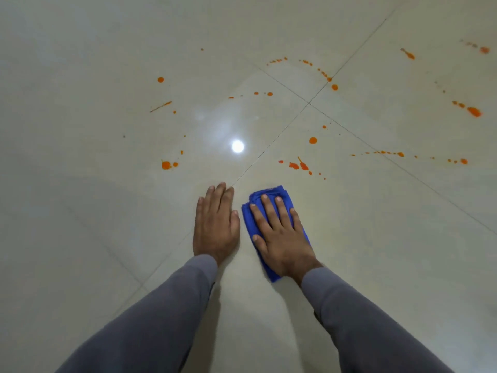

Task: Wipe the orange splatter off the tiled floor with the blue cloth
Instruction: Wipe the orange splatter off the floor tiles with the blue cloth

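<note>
A folded blue cloth (256, 196) lies flat on the glossy cream tiled floor (107, 211). My right hand (279, 232) presses on it with straight, spread fingers and covers most of it. My left hand (216, 224) rests flat on the bare tile just left of the cloth, fingers together. Orange splatter (298, 165) spots the floor beyond both hands; the nearest drops lie just past the cloth's far edge. Other blobs sit at the left (166, 165) and far right (474, 111).
Dark grout lines cross at a tile corner (308, 103) ahead. A ceiling light's reflection (237, 146) glares on the tile in front of my left hand. Grey sleeves cover both forearms.
</note>
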